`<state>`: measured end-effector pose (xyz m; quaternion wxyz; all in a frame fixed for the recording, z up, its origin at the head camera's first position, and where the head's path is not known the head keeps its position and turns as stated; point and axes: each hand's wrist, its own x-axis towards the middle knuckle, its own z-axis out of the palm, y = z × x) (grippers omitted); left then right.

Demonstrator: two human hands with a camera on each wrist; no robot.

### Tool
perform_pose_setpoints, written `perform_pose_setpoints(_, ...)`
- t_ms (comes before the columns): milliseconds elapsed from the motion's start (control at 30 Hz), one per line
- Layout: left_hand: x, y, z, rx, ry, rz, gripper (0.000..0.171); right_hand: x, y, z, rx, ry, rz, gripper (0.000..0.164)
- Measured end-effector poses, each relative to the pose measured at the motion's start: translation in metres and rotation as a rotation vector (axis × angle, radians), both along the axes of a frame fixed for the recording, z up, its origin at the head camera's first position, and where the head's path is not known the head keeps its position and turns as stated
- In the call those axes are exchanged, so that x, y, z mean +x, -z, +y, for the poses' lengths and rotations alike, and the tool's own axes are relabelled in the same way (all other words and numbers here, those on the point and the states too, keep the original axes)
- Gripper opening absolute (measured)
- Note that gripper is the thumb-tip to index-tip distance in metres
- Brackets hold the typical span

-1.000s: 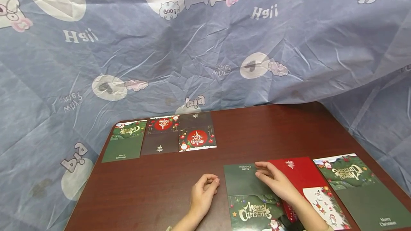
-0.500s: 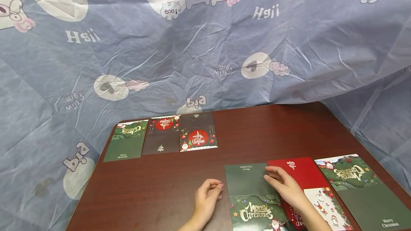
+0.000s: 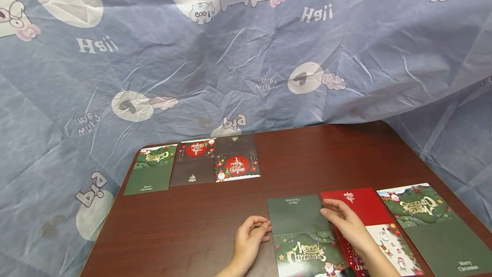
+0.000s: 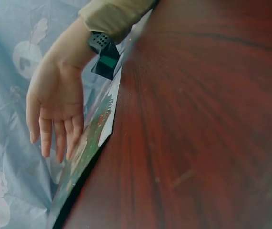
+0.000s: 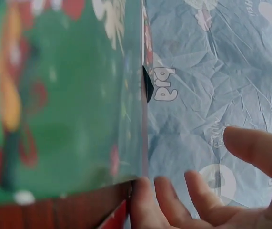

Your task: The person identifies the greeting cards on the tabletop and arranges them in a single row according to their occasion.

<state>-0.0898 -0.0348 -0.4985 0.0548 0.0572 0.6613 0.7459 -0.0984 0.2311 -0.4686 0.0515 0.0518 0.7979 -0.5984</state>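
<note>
Left of the left hand (image 3: 250,238), a broad stretch of table (image 3: 184,225) leaves room to pass, back as far as the three cards (image 3: 192,171) lying flat at the far left. Another way runs between those and the near green card (image 3: 296,219), widening toward the rear right, where the hanging cloth (image 3: 250,54) walls off the back. The left hand bars that green card's left edge; the right hand (image 3: 346,221) and forearm (image 3: 374,255) block the way across to the red card (image 3: 367,210), whose far end can be approached from behind
</note>
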Motion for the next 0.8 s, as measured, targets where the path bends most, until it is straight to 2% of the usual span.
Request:
perform_pose_setpoints(67, -0.002, 0.007, 0.0, 0.027, -0.004, 0.01, 0.016, -0.001, 0.0, 0.0, 0.007, 0.015, -0.029, 0.053)
perform_pose_setpoints(167, -0.003, 0.01, 0.001, 0.051, -0.018, 0.031, 0.016, -0.001, 0.001, -0.001, -0.001, 0.025, -0.038, 0.056)
perform_pose_setpoints(333, -0.003, 0.01, 0.002, 0.099, -0.041, 0.07, 0.018, -0.001, 0.005, 0.0, -0.049, 0.036, 0.037, 0.057)
perform_pose_setpoints(500, -0.003, 0.009, 0.001, 0.128, -0.056, 0.078, 0.019, -0.002, 0.01, 0.001, -0.113, 0.065, 0.121, 0.059)
perform_pose_setpoints(633, -0.004, 0.01, 0.0, 0.144, -0.054, 0.086, 0.021, -0.002, 0.011, 0.0, -0.125, 0.097, 0.155, 0.059)
perform_pose_setpoints(800, -0.004, 0.012, 0.0, 0.159, -0.048, 0.108, 0.027, -0.003, 0.01, -0.001, -0.165, 0.14, 0.154, 0.057)
